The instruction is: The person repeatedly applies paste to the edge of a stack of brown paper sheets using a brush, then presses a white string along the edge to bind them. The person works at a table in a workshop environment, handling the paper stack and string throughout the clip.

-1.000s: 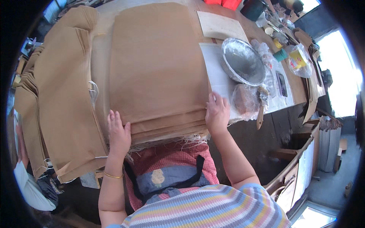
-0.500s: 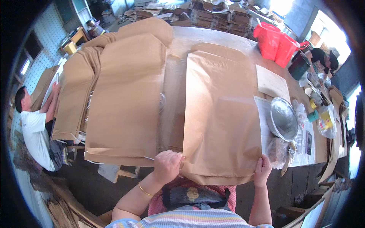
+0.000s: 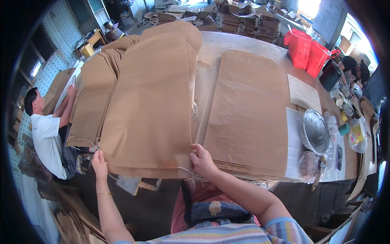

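Note:
A large brown paper bag (image 3: pixel 148 101) lies flat on top of the tall stack at my front left, a folded strip along its near edge. My left hand (image 3: pixel 99 164) is closed on its near left corner. At the near right edge, my right hand (image 3: pixel 203 162) pinches the same bag, the forearm reaching across from the right. White strings (image 3: pixel 195 179) hang beside that corner. Close by on the right, a lower pile of brown paper bags (image 3: pixel 248 114) has a smooth top sheet.
Further left is another bag stack (image 3: pixel 91 97), with a seated person (image 3: pixel 46 134) beyond it. On the right are a metal basin (image 3: pixel 316 132), a clear plastic bag (image 3: pixel 309 163), a brush (image 3: pixel 318 179) and a pale board (image 3: pixel 304 92). Red bags (image 3: pixel 300 48) and a dark bucket (image 3: pixel 331 76) stand farther back.
Both hands have moved left from the bag on the right pile to the left stack. The creased bag they held no longer lies on the right pile; a flatter one shows there.

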Demonstrator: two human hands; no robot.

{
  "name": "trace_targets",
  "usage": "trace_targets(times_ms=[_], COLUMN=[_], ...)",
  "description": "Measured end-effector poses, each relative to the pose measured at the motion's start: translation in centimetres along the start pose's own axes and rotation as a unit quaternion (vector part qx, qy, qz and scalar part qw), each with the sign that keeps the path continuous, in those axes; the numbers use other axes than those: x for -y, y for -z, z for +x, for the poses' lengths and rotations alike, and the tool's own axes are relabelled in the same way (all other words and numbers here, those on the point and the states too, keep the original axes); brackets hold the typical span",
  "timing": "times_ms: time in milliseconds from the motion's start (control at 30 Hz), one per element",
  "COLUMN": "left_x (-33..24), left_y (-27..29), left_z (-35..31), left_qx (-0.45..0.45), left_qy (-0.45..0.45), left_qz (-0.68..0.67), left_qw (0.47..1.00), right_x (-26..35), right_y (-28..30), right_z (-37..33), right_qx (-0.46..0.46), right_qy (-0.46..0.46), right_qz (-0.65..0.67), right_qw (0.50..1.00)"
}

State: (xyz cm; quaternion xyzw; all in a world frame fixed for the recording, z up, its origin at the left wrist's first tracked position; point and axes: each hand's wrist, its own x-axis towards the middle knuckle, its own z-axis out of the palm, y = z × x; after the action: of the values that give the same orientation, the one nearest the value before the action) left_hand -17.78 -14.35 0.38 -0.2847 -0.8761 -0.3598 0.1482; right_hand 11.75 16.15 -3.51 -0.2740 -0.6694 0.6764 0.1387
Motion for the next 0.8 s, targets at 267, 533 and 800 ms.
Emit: trace_targets(times_ms=[267, 533, 800], left_x=[1.7, -23.0, -28.3], left_y=[-2.6, -9.0, -19.4], left_z=[1.3, -6.4, -11.2], left_qx=[0.034, 0.152, 0.354], left_qy=[0.166, -0.084, -0.174], left_qz=[0.21, -0.109, 0.003], left_qw=[0.963, 0.979, 0.919], right_x=[3.1, 3.3, 0.2], right_y=[6.5, 30.4, 36.3], right_z=[-8.4, -24.5, -29.2], right_qx=[0.375, -0.295, -0.386], right_qy=[-0.063, -0.159, -0.055], right_qz=[0.023, -0.631, -0.665], right_qw=[0.925, 0.7, 0.637])
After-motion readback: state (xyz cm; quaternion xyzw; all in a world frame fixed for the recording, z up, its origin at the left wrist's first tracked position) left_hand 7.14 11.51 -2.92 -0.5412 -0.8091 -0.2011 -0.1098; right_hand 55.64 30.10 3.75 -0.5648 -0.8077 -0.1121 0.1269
